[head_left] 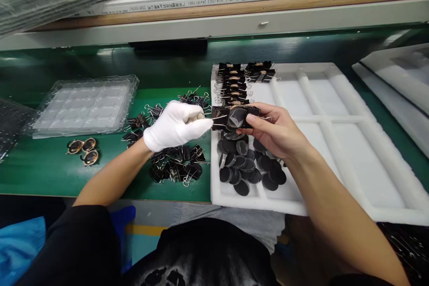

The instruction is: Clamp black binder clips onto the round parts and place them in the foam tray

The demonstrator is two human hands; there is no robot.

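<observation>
My left hand (176, 126), in a white glove, is closed on the wire handles of a black binder clip (219, 117). The clip sits at the left edge of a round dark disc (237, 117) with a shiny face. My bare right hand (276, 130) pinches this disc from the right, thumb on top, where another black clip sits beside the fingers. Both hands meet over the left part of a white compartment tray (368, 156). Loose dark discs (248, 167) lie under them in the tray. Behind, clipped pieces (233, 79) stand in a row.
Left of the tray, a heap of black binder clips (176, 165) covers part of the green table (27, 170). Round brown-lensed frames (90, 145) lie farther left, near stacked clear plastic trays (85, 105). A ledge (234, 13) crosses the back; white foam sheets (398, 71) lie right.
</observation>
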